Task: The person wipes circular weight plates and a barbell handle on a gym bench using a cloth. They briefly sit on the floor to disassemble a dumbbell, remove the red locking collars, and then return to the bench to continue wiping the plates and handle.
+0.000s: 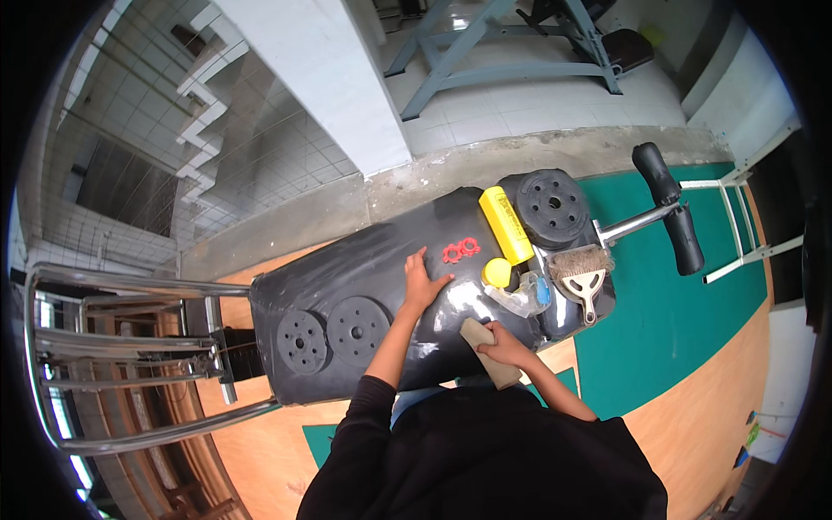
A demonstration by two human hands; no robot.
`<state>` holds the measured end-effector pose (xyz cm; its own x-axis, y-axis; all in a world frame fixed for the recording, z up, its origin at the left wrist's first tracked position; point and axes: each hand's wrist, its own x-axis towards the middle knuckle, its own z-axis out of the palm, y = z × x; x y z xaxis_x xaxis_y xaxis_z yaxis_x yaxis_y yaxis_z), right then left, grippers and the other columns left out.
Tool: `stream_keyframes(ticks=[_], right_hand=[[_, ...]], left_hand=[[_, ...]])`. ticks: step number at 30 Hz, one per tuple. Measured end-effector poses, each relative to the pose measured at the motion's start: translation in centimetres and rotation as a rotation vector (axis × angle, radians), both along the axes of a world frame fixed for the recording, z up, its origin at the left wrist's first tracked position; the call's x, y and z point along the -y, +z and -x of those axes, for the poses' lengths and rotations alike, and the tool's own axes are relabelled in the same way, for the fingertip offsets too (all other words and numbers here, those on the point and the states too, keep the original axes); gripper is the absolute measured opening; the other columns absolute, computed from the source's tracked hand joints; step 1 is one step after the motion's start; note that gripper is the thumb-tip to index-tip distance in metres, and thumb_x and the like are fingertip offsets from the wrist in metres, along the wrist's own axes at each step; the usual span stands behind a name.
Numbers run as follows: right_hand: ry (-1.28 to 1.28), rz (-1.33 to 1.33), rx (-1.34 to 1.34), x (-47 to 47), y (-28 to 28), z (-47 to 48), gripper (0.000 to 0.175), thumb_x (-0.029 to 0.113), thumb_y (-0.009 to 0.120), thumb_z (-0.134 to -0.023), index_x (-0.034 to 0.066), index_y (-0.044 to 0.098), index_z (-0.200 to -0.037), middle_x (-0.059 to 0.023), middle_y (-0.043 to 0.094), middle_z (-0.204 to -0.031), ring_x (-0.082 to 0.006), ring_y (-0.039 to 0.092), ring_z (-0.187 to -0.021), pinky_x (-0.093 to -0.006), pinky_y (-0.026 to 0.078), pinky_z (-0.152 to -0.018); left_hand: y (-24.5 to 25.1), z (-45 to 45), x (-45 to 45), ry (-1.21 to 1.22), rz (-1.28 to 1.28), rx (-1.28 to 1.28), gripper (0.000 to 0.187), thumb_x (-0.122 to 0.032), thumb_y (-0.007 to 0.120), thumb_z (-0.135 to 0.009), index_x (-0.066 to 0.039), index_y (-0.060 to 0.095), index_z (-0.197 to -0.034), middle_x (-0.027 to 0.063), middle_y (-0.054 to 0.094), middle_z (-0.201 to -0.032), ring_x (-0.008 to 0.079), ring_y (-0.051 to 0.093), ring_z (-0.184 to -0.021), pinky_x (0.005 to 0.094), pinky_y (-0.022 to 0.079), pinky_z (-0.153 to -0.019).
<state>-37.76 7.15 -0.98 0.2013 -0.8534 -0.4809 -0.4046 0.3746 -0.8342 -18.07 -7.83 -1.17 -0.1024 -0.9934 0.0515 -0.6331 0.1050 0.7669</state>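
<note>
My left hand (424,283) rests with fingers spread on the black padded bench (351,260); nothing is in it. Just beyond its fingertips lie red plastic star collars (461,250). My right hand (505,346) grips a folded greyish-brown cloth (479,335) at the bench's near edge. Beyond that hand are a clear plastic spray bottle (520,298) with a blue part, a round yellow object (497,273) and a yellow box-shaped container (506,225) bearing writing. A brush with a pale handle (587,290) lies at the bench's right end.
Two black weight plates (301,342) (357,331) lie at the bench's left, and more are stacked (552,203) at its far right. Chrome rails (162,426) extend left. Padded rollers (656,174) project right over a green mat (669,312). A white pillar (338,84) stands beyond.
</note>
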Motion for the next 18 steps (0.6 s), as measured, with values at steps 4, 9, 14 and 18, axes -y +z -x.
stream_keyframes(ticks=[4,9,14,18], right_hand=[[0.065,-0.11,0.119,1.8,0.8,-1.6,0.054,0.022,0.073,-0.077,0.0028,0.05,-0.122,-0.0146,0.061,-0.103,-0.0246,0.06,-0.099,-0.0341,0.047,-0.084],[-0.046,-0.517,0.495,3.9,2.5,-5.7,0.041,0.023,0.065,-0.088,0.0065,0.05,-0.123,-0.0096,0.061,-0.099,-0.0195,0.064,-0.084,-0.0335,0.052,-0.074],[0.01,-0.654,0.457,7.9,2.9,-10.4,0.046,0.023,0.061,-0.091,0.0085,0.045,-0.131,-0.0093,0.062,-0.102,-0.0221,0.065,-0.087,-0.0371,0.054,-0.07],[0.268,0.097,-0.086,11.8,1.6,-16.6,0.053,0.013,0.062,-0.086,0.0064,0.042,-0.134,-0.0154,0.057,-0.115,-0.0275,0.057,-0.105,-0.0387,0.051,-0.083]], left_hand=[[1.1,-5.4,-5.1,0.105,0.053,-0.027,0.055,-0.02,0.078,-0.073,-0.003,0.053,-0.119,0.0178,0.05,-0.115,0.0348,0.046,-0.111,0.0415,0.038,-0.097],[0.1,-14.3,-14.1,0.527,-0.051,-0.005,0.046,-0.016,0.074,-0.076,-0.004,0.055,-0.116,0.0174,0.051,-0.111,0.0341,0.046,-0.108,0.041,0.038,-0.097],[-4.0,-19.9,-19.2,0.849,-0.417,-0.075,0.061,-0.022,0.077,-0.075,0.003,0.048,-0.124,0.0187,0.052,-0.11,0.0266,0.054,-0.101,0.0349,0.045,-0.09],[-4.5,-20.8,-18.1,0.79,-0.484,-0.302,0.075,-0.026,0.078,-0.075,0.004,0.041,-0.133,0.0185,0.055,-0.107,0.0239,0.06,-0.092,0.0323,0.049,-0.085]])
